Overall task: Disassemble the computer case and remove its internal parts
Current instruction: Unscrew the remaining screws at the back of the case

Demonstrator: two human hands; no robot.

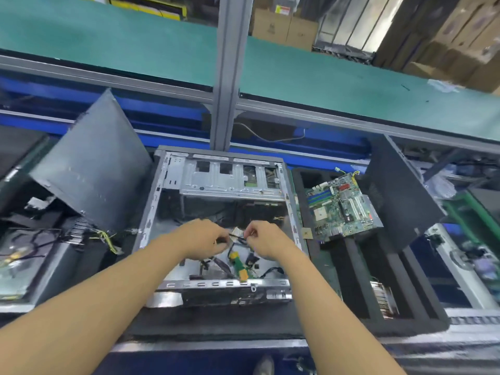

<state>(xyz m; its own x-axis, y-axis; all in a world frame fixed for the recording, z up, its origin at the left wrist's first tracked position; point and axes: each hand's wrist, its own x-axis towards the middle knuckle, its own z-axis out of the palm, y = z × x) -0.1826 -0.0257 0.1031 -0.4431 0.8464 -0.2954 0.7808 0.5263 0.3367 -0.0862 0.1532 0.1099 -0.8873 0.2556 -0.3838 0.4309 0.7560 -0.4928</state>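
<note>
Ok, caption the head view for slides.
Left hand and right hand pinch a cable connector inside the open case; motherboard alongside.

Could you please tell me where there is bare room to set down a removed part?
The green belt behind the post is mostly bare. The foam tray has bare slots nearer than the motherboard. The case floor around the left hand and right hand is crowded with cables.

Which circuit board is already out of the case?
The large motherboard, lying to the right of the open case; the small green board is inside it.
</note>
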